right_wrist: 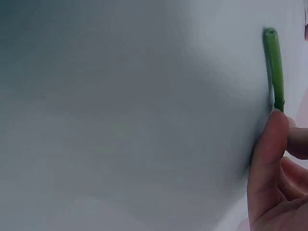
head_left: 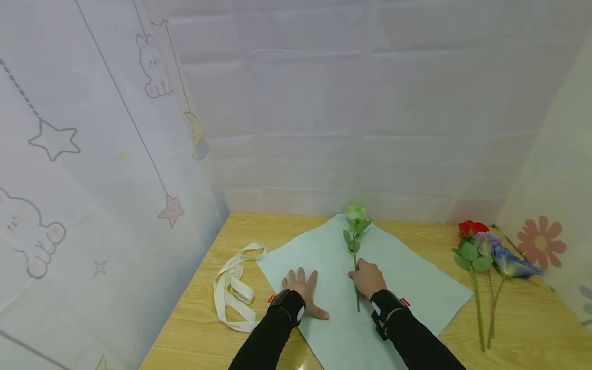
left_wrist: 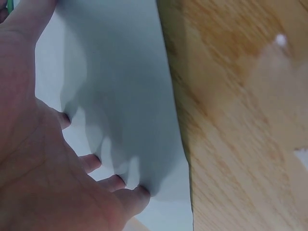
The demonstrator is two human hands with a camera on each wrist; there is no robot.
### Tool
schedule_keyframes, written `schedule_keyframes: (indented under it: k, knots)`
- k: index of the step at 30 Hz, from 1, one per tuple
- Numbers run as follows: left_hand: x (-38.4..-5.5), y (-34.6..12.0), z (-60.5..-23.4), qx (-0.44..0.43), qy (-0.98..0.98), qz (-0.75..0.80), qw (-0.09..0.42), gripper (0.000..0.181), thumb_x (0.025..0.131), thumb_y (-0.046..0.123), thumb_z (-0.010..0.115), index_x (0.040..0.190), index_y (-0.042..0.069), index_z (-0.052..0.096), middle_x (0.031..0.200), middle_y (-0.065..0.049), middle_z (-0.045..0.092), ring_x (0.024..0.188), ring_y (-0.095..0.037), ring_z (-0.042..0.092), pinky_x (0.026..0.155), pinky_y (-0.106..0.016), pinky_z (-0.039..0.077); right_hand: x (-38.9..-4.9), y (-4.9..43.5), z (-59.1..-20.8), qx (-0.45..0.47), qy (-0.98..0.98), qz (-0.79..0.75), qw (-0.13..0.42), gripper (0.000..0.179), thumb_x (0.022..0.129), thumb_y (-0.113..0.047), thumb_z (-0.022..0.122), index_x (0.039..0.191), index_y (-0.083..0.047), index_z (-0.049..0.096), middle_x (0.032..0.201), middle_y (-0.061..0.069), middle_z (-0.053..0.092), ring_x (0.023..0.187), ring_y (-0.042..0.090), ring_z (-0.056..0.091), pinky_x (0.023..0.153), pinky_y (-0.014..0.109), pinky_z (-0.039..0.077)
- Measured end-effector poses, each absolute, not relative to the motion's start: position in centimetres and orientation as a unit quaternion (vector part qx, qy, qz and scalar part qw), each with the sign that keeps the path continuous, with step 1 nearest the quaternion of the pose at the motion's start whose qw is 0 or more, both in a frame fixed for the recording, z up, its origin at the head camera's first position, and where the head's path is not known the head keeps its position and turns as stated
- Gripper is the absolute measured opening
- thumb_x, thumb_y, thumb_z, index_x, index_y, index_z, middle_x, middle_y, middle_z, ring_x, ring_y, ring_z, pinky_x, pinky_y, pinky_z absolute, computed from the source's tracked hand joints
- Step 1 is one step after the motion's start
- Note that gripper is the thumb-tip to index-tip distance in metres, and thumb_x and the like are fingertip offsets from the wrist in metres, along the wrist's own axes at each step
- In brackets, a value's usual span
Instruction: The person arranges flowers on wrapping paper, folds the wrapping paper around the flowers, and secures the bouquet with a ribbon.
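A light blue-green sheet of wrapping paper (head_left: 324,252) lies on the wooden table with one corner toward the back. On it is an artificial flower (head_left: 356,213) with a pale green bloom at the far corner and its stem running toward me. My right hand (head_left: 368,278) pinches that stem between thumb and fingers; in the right wrist view the cut stem end (right_wrist: 273,67) sticks out past the thumb, close over the paper. My left hand (head_left: 301,291) rests on the left part of the sheet, fingers spread, with the fingertips (left_wrist: 139,192) on the paper near its edge.
A cream printed ribbon (head_left: 231,293) lies in loose loops left of the paper. At the right are a red flower (head_left: 473,228), a purple flower (head_left: 486,241) and a blue flower (head_left: 513,262), stems toward me. Curtains (head_left: 300,113) hang behind and at the sides.
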State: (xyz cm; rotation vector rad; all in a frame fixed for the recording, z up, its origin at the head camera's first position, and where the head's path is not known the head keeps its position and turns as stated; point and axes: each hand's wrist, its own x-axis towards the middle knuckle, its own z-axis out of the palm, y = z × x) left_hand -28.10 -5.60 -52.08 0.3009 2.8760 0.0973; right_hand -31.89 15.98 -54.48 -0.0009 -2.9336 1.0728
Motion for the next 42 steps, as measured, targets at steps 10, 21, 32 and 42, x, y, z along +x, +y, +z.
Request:
schedule_keyframes:
  k: [10,21,32,42]
  knots:
    - [-27.6,-5.8,-50.5,0.096,0.986,0.044,0.131,0.117,0.064,0.071,0.085,0.159,0.022,0.037,0.159,-0.017,0.034,0.145,-0.044,0.031,0.114,-0.058,0.032,-32.1,18.1,-53.2,-0.005,-0.953,0.302,0.017,0.035,0.103,-0.029,0.059,0.111,0.005,0.061,0.077,0.01,0.064,0.058,0.022,0.056,0.051,0.035,0.044]
    - [-27.3,-6.9,-50.0,0.093,0.988,0.038,0.117,0.116,0.064,0.07,0.086,0.157,0.02,0.04,0.157,-0.018,0.036,0.144,-0.044,0.032,0.113,-0.058,0.033,-31.3,25.2,-50.0,-0.031,-0.966,0.257,0.015,0.038,0.104,-0.027,0.052,0.113,0.009,0.057,0.081,0.014,0.065,0.064,0.026,0.058,0.054,0.04,0.046]
    - [-26.6,-7.6,-49.0,0.096,0.989,0.048,0.102,0.111,0.067,0.067,0.086,0.156,0.016,0.042,0.156,-0.021,0.037,0.144,-0.045,0.033,0.113,-0.059,0.032,-29.9,35.0,-49.5,-0.084,-0.976,0.2,0.03,0.07,0.102,-0.039,0.054,0.131,0.024,0.043,0.122,0.048,0.048,0.109,0.065,0.047,0.088,0.07,0.043]
    - [-26.3,-7.8,-49.0,0.091,0.988,0.057,0.113,0.112,0.067,0.065,0.087,0.157,0.017,0.04,0.158,-0.021,0.035,0.145,-0.046,0.031,0.114,-0.06,0.03,-28.4,39.7,-53.1,-0.175,-0.954,0.238,-0.056,0.134,0.086,-0.081,0.051,0.151,0.018,-0.011,0.141,0.059,-0.011,0.129,0.078,-0.007,0.098,0.085,0.008]
